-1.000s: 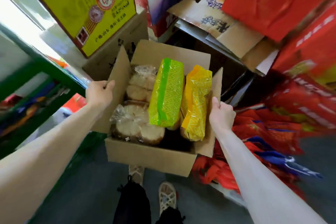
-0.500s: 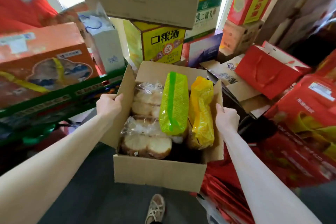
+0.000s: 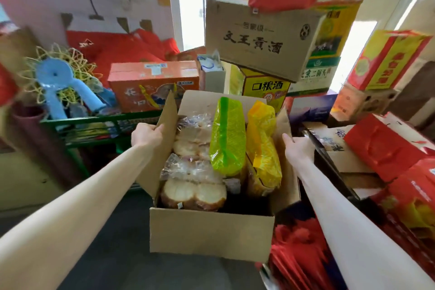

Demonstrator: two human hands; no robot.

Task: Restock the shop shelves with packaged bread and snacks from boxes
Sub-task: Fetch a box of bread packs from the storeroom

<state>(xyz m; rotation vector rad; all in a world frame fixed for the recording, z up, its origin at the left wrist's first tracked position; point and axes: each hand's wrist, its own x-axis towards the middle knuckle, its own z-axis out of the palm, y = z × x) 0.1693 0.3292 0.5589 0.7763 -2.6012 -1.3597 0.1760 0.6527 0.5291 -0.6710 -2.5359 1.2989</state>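
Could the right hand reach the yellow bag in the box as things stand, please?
Likely yes, once freed: the right hand grips the box right beside the yellow bag, which stands uncovered.

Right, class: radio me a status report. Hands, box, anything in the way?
Left hand, right hand each gripping a flap of the box. Bread and snack bags inside. Stacked cartons close ahead.

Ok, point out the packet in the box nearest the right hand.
The orange-yellow packet, upright beside the right flap; the green packet stands farther left.
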